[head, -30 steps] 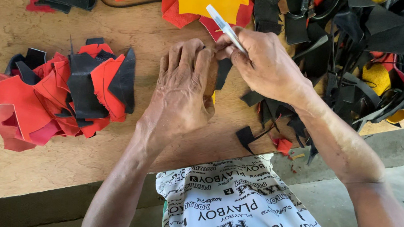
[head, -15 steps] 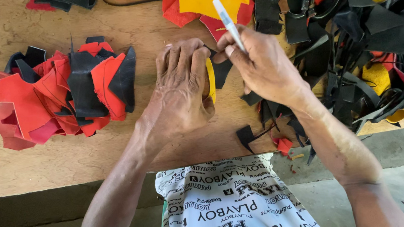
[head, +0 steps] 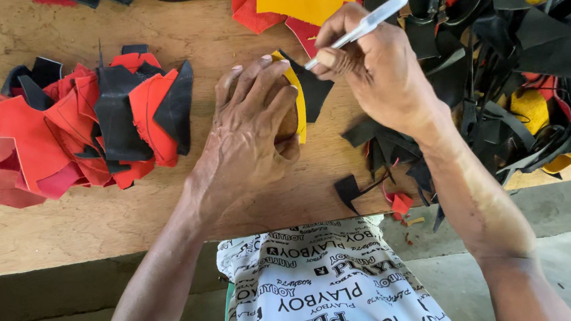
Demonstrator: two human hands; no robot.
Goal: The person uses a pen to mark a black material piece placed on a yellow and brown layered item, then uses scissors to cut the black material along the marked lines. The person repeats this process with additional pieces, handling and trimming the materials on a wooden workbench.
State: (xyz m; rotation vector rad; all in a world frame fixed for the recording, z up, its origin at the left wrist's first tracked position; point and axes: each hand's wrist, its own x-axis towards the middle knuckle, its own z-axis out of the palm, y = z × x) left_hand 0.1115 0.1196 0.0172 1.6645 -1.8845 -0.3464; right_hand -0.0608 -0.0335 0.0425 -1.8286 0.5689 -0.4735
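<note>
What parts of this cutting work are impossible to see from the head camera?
- Head view: the left hand covers most of the yellow piece.
- The white tool: its tip is too small to tell.
- The black scrap pile is cut off by the right edge.

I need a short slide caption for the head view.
Left hand presses a yellow piece flat; right hand marks with a white pen.

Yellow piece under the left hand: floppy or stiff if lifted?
The yellow piece is probably floppy: its thin edge curves beside the left hand. Likely light, since similar scraps in the red and black pile lie bent. Unlikely to roll.
</note>
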